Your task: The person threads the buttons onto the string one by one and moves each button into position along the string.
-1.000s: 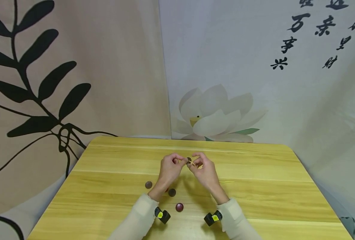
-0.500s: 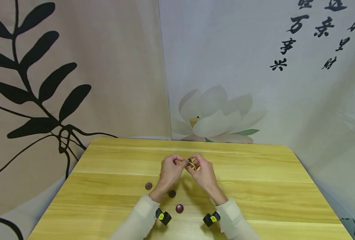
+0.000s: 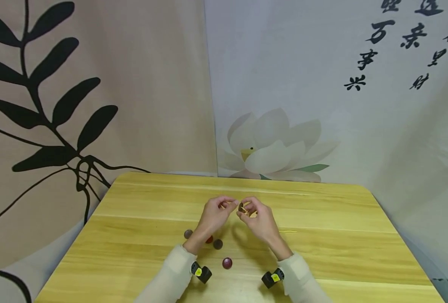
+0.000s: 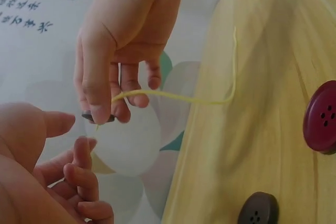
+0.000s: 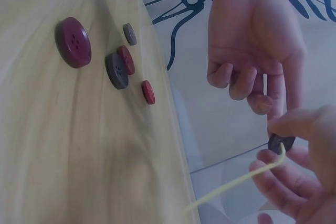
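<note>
Above the table, my right hand pinches a small dark button between thumb and fingertips. A yellow cord passes through the button and trails down toward the table. Just left of it is my left hand, its thumb and index fingertip parted in the left wrist view. A thin end of cord shows below the button, close to these fingertips. The other left fingers are loosely bent.
On the wooden table lie a burgundy button, a dark button, a greyish-brown button and two red buttons, one a smaller red button. A curtain with a printed lotus hangs behind.
My hands, close together at the button half a second ago, now stand slightly apart. The button stays in my right fingers. A red button shows again beside my left wrist.
</note>
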Available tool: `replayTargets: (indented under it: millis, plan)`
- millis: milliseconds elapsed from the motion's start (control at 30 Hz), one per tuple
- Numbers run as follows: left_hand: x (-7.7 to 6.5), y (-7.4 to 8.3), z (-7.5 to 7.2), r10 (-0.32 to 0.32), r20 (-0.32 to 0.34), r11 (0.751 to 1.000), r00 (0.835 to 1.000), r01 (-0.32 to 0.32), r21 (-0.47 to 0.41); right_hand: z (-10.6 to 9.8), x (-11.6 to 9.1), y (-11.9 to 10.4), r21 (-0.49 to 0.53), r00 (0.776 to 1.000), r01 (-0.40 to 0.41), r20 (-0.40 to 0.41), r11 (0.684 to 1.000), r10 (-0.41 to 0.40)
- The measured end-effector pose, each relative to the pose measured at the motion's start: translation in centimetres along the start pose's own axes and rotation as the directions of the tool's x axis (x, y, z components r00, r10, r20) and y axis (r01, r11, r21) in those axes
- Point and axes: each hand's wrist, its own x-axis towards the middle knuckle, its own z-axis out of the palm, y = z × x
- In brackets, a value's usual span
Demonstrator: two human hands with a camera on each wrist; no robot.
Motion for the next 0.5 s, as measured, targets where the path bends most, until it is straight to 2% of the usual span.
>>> replayTargets:
  millis: [133,500]
  plan:
    - [-0.04,-0.17,0.01,-0.009,0.036,1.000,0.999,0.008,0.023,-0.20,-0.07,0.09,0.020,1.000,-0.014,0.027,1.000,0.013]
    - [-0.20,-0.29,-0.06,0.000,0.054,1.000,0.999,-0.002,0.023,-0.71,-0.11,0.17,0.053,0.997,-0.048,0.061,0.997,0.045]
